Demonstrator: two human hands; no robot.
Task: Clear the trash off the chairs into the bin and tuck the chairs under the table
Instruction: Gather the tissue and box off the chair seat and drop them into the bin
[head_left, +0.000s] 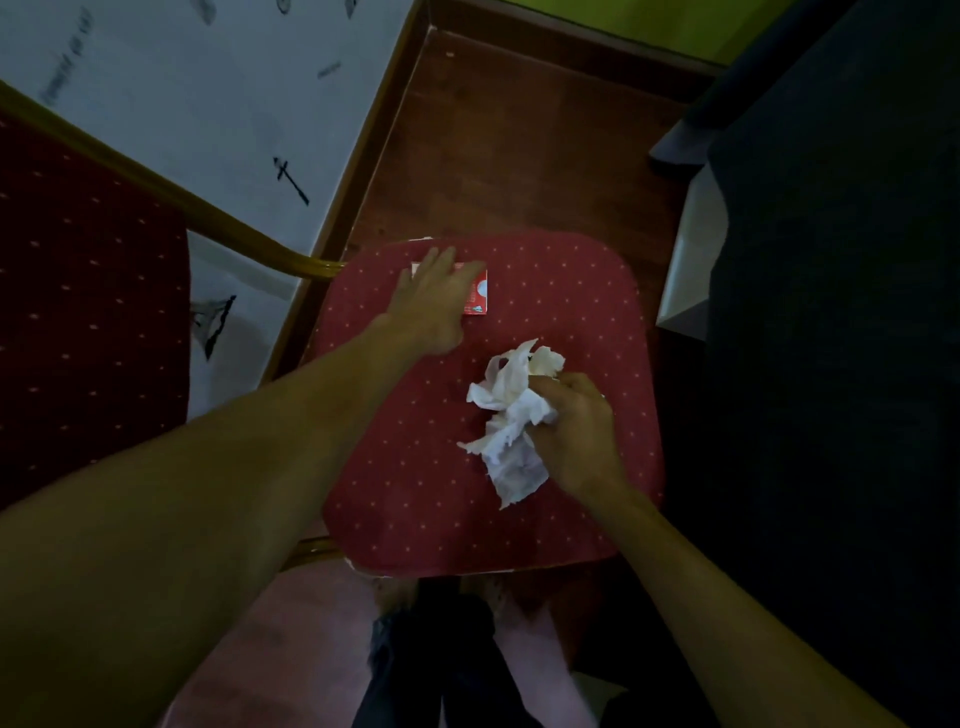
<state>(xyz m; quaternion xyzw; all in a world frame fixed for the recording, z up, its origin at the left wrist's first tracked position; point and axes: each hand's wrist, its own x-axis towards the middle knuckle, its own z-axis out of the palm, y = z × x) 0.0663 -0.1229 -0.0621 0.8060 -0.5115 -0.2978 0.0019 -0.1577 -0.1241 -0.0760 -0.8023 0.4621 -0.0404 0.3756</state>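
While gripped, tissue (511, 415) lengthwise front-to-back.

The chair seat (545, 291) lies bare ahead of the right hand (576, 431) and to its right as far as the dark-draped surface (831, 312), which walls off that side. The crumpled tissue (511, 415) fills the space just left of that hand. Between it and the left hand (431, 301), spread over a small red carton (478, 296), runs an open strip of cushion. Left of that hand, the gold chair frame (311, 265) bars the way.
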